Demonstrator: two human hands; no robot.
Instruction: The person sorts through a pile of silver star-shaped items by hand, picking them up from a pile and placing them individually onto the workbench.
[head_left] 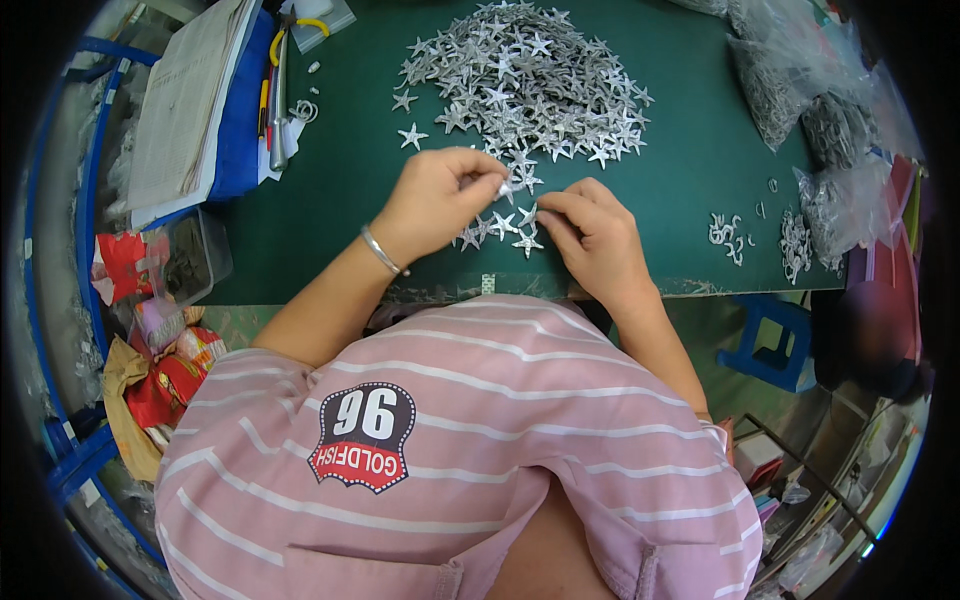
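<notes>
My left hand [432, 196], a silver bangle on its wrist, pinches a small silver starfish-shaped piece [505, 189] between thumb and fingertips. To its right, my right hand [598, 238] has thumb and forefinger closed at the edge of another silver starfish piece [527, 215]. Several more starfish pieces [501, 225] lie between the hands near the table's front edge. Beyond them spreads a large heap of the same pieces [530, 80], with a thin trail running down toward my fingers. Two loose ones [411, 136] lie left of the heap.
The green tabletop [340, 200] carries yellow-handled pliers [290, 35], pens and a stack of papers [190, 110] at the left. Small silver curved pieces [730, 235] and filled plastic bags [770, 100] sit on the right. Below stands a blue stool [770, 340].
</notes>
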